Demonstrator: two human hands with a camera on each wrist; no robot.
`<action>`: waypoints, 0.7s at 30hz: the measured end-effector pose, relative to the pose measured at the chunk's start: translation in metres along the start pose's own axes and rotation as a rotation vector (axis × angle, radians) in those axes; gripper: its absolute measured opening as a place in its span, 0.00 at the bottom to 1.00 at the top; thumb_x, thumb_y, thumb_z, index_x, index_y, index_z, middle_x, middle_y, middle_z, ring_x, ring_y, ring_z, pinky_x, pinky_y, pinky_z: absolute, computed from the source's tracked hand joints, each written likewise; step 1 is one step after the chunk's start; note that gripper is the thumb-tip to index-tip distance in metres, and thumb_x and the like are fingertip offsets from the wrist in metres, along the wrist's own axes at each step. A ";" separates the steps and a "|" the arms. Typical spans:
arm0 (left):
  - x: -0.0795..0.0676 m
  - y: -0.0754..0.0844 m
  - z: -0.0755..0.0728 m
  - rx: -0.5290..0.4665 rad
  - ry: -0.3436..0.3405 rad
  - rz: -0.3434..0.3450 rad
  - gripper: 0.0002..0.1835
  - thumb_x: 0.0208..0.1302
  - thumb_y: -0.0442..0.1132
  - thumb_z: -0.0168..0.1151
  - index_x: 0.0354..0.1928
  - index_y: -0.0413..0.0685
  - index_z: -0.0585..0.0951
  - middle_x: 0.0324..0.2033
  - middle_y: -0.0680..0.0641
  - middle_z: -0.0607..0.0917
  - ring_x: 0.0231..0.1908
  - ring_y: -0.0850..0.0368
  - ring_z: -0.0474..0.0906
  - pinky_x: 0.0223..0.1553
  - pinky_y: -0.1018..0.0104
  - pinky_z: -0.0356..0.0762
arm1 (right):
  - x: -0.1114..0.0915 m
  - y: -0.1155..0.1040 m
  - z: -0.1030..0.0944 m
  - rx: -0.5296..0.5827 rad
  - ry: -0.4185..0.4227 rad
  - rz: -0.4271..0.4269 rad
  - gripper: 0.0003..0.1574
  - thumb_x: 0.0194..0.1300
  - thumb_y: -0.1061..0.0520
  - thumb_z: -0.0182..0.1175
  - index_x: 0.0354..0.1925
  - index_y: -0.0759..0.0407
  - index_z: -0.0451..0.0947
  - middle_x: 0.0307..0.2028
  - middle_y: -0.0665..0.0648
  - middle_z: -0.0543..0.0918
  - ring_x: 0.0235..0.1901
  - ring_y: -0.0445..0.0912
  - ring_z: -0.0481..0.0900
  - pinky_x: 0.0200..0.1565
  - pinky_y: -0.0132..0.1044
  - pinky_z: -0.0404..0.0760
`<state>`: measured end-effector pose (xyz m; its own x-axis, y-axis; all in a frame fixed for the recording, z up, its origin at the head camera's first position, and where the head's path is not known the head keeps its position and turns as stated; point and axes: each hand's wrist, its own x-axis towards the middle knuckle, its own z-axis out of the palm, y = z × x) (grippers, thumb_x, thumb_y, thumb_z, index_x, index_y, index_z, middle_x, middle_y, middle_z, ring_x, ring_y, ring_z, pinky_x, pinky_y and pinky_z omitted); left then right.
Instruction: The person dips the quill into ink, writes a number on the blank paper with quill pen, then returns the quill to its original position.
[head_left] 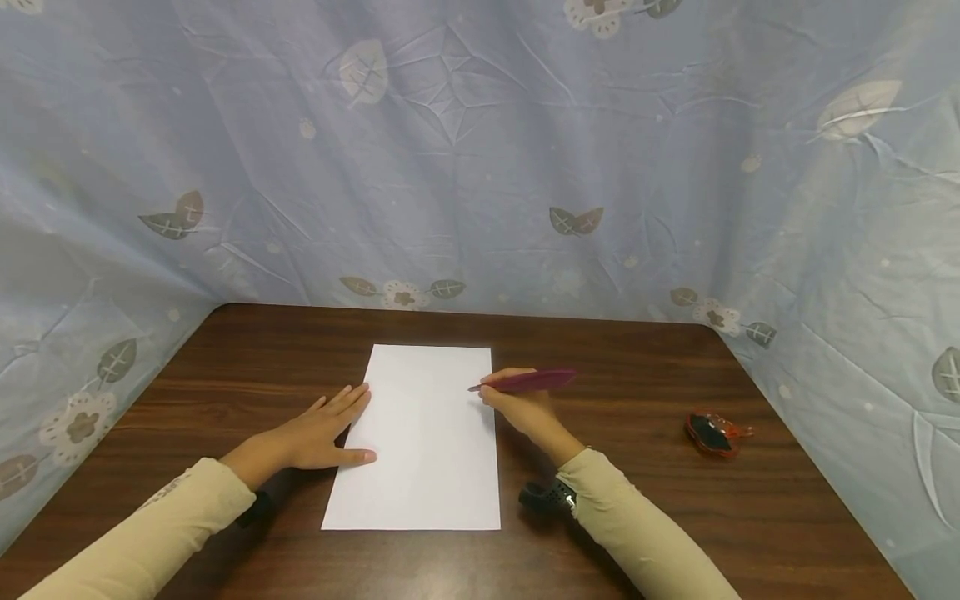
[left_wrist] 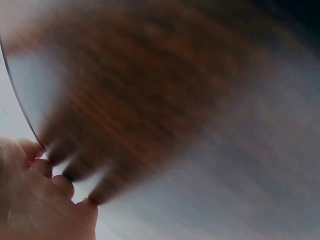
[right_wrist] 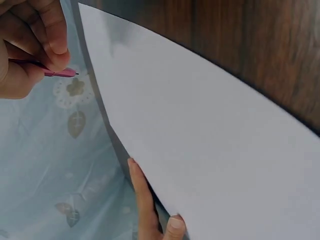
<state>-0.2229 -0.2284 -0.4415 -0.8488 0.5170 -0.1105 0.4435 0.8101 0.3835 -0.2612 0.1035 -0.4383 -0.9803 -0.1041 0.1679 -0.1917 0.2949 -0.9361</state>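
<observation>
So the blank sheet of white paper [head_left: 431, 433] was lying flat on a dark wood-grain worktop [head_left: 630, 367], pretty much in front of the person and with the two hands on either side of it. The left hand [head_left: 311, 435] was palm down at the paper's left edge, fingers out straight, thumb angled away from them and reaching over onto the sheet. It wasn't gripping anything, just resting there.

The right hand [head_left: 525, 412] was the busy one: fingers curled in, pinching a purple pen [head_left: 538, 381] with a wide, feather-shaped back end. Its tip pointed left over the upper right part of the page, and in the right wrist view it looked clear of the paper. Left wrist view was mostly blur, with the fingers down in the lower left corner.

Off to the right, well apart from the paper, sat a small orange-red item [head_left: 708, 433] with a dark middle, couldn't tell what it was. Pale sleeves [head_left: 645, 525] covered both arms, and a light blue cloth [head_left: 487, 167] with leaf and flower prints hung behind and along both sides.
</observation>
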 end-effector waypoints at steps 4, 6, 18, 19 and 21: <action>0.000 0.000 -0.001 0.004 -0.001 -0.002 0.55 0.59 0.67 0.58 0.73 0.35 0.50 0.74 0.36 0.47 0.72 0.33 0.40 0.66 0.31 0.38 | 0.003 0.002 0.009 0.029 0.015 0.030 0.11 0.53 0.60 0.71 0.37 0.61 0.87 0.33 0.56 0.87 0.27 0.39 0.79 0.31 0.31 0.79; 0.000 0.000 -0.001 0.007 -0.004 -0.007 0.55 0.58 0.68 0.58 0.74 0.35 0.50 0.74 0.36 0.47 0.72 0.33 0.40 0.66 0.31 0.38 | 0.005 0.003 0.013 0.065 0.021 0.049 0.12 0.53 0.61 0.71 0.38 0.63 0.86 0.34 0.57 0.87 0.28 0.39 0.80 0.32 0.31 0.80; -0.002 0.003 -0.004 -0.006 -0.024 -0.014 0.55 0.59 0.67 0.57 0.74 0.35 0.48 0.74 0.37 0.45 0.72 0.33 0.40 0.66 0.32 0.37 | 0.008 0.005 0.030 0.226 0.065 0.081 0.13 0.50 0.68 0.69 0.39 0.67 0.84 0.34 0.59 0.86 0.28 0.40 0.78 0.32 0.30 0.80; -0.002 0.004 -0.005 -0.006 -0.024 -0.014 0.55 0.59 0.67 0.57 0.74 0.35 0.48 0.74 0.37 0.46 0.72 0.33 0.40 0.66 0.31 0.37 | 0.009 0.005 0.031 0.220 0.072 0.093 0.13 0.50 0.68 0.69 0.38 0.67 0.84 0.33 0.59 0.87 0.28 0.40 0.78 0.32 0.30 0.81; -0.002 0.003 -0.004 -0.005 -0.023 -0.014 0.55 0.59 0.67 0.57 0.74 0.35 0.48 0.74 0.37 0.46 0.72 0.33 0.40 0.66 0.31 0.37 | 0.009 0.005 0.032 0.203 0.085 0.117 0.12 0.49 0.67 0.69 0.37 0.65 0.85 0.33 0.57 0.87 0.28 0.40 0.79 0.33 0.31 0.82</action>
<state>-0.2212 -0.2279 -0.4360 -0.8479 0.5120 -0.1373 0.4300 0.8158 0.3868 -0.2697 0.0737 -0.4513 -0.9974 0.0026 0.0724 -0.0718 0.1027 -0.9921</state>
